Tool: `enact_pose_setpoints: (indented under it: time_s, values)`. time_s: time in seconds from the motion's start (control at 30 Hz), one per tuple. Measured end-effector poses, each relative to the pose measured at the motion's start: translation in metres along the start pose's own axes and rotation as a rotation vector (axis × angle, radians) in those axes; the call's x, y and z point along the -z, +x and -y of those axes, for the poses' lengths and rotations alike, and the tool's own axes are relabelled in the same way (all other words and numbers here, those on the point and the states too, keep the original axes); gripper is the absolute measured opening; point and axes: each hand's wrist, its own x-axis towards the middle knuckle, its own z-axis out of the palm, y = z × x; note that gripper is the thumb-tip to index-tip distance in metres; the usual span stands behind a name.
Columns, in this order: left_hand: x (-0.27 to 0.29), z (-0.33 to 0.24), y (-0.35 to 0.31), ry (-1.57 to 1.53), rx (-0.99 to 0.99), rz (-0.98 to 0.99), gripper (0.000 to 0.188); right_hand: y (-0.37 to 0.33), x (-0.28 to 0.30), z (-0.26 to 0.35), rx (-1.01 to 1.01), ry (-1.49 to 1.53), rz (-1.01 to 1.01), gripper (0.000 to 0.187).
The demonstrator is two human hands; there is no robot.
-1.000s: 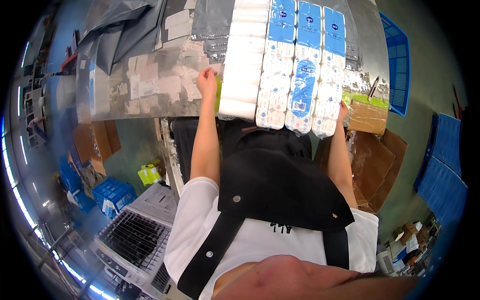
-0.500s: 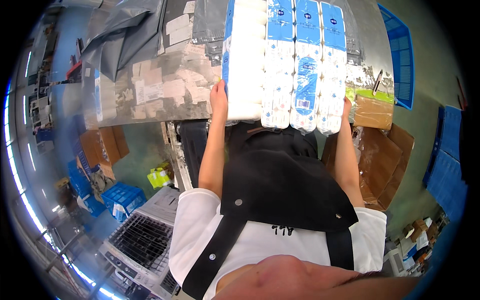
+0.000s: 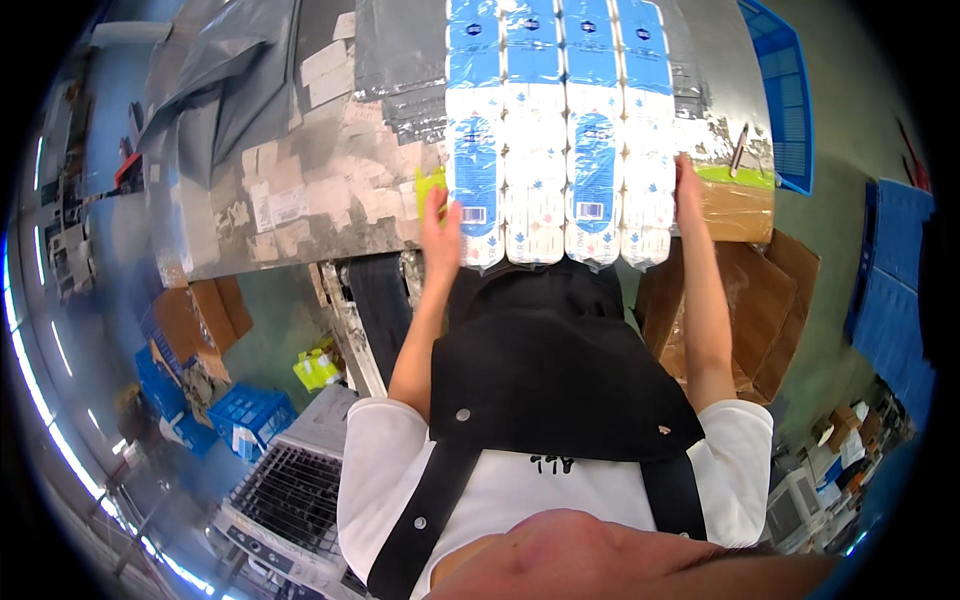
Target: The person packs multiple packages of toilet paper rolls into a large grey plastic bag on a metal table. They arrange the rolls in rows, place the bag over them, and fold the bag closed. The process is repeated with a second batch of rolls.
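Observation:
Several long packs of paper rolls lie side by side on the worktable, wrapped in clear plastic with blue-and-white print. They run away from me, and their near ends reach the table's front edge. My left hand (image 3: 441,235) is beside the near end of the leftmost pack (image 3: 474,160), its thumb and fingers stretched out and apart. Along the outer side of the rightmost pack (image 3: 648,150) is my right hand (image 3: 688,195), with its fingers extended. Part of that hand's inner side is hidden. Between them lie the inner packs (image 3: 534,160).
Grey plastic sheeting (image 3: 220,80) covers the far left of the worktable (image 3: 350,190). A pen-like tool (image 3: 740,150) rests at the right by yellow-green material (image 3: 735,176). Beyond it stands a blue crate (image 3: 785,100). An open cardboard box (image 3: 765,310) is below the table's right front.
The leftmost pack showed a plain white side and now has its printed face up. My left hand has opened its fingers near it. The view has shifted slightly.

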Motion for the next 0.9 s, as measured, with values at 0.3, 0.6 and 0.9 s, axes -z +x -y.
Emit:
enact_pose_setpoints:
  time_s: [0.3,0.6,0.9]
  values:
    - [-0.003,0.014,0.012,-0.077,0.027,0.243,0.069,-0.089,-0.072,0.054,0.534,-0.385,-0.005,0.052]
    - [-0.003,0.022,0.021,-0.154,0.066,0.334,0.071,-0.068,-0.064,0.040,0.574,-0.460,-0.056,0.050]
    - [-0.004,0.031,0.018,-0.073,-0.016,0.201,0.080,-0.070,-0.066,0.039,0.548,-0.406,-0.101,0.049]
